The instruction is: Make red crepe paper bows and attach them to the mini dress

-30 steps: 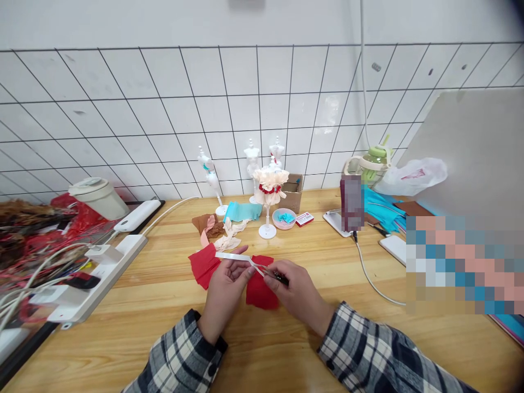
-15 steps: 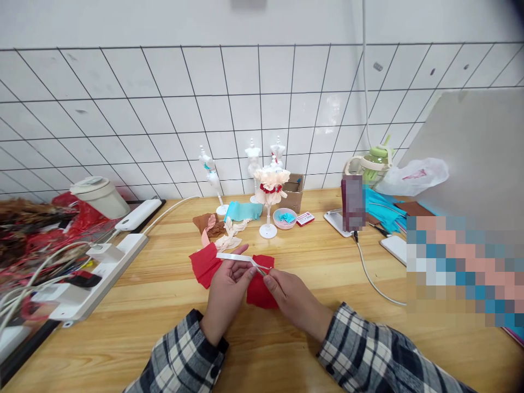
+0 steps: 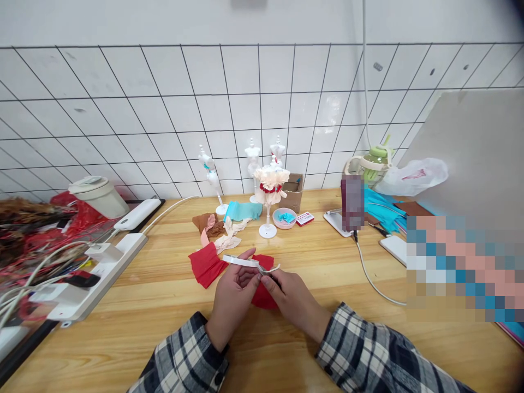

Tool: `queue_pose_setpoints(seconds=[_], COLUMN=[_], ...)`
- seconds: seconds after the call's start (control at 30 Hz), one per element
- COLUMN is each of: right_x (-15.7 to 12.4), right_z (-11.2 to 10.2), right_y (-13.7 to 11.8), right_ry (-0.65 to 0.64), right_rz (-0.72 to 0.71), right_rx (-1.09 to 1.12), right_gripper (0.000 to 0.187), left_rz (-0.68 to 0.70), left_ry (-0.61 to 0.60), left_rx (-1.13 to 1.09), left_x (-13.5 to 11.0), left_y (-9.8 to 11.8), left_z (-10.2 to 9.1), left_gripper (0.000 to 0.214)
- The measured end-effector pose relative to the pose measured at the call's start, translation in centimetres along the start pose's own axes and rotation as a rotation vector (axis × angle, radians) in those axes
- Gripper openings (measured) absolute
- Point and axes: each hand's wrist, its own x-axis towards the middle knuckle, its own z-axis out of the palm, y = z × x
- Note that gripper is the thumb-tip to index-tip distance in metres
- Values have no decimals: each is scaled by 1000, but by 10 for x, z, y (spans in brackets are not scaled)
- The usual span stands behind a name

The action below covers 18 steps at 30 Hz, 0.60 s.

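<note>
My left hand (image 3: pixel 234 289) is closed on a narrow white strip (image 3: pixel 240 261), which sticks out to the left above the fingers. A thin end of the strip curls up to the right. Close beside it, my right hand (image 3: pixel 295 297) is closed on a small tool with metal tips (image 3: pixel 262 268), perhaps scissors; most of it is hidden in the fingers. The metal tips meet the strip between both hands. Beneath the hands lies red crepe-like material (image 3: pixel 265 297), partly covered, and another red piece (image 3: pixel 207 265) lies left of them.
A small white dress form with a cream ruffled dress (image 3: pixel 272 183) stands ahead, others behind it. Nearby are turquoise material (image 3: pixel 243 211), brown and cream scraps, a pink dish (image 3: pixel 285 218) and a small box (image 3: pixel 305 219). A power strip (image 3: pixel 102 275) lies left; a phone (image 3: pixel 352 203) stands right.
My left hand and the white strip have shifted slightly right, closer to my right hand. The metal tips now show at the strip, and its thin end curls up farther right.
</note>
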Motion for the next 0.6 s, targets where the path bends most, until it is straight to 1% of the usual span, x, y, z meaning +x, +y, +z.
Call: queue_pose_setpoints(seconds=[0.17, 0.3, 0.43, 0.6], right_x=[1, 1, 2, 3], right_z=[1, 2, 3, -1], right_y=[0, 0, 2, 3], right_ry=[-4, -3, 1, -20], right_rz=[-7, -6, -12, -31], right_rx=[33, 5, -8, -6], right_gripper=[36, 37, 39, 39], left_rz=[20, 24, 18, 16], left_ry=[8, 18, 16, -2], left_rx=[0, 8, -12, -21], left_x=[-1, -2, -3, -2], left_y=[2, 4, 4, 2], left_z=[1, 2, 1, 0], left_gripper=[61, 59, 61, 63])
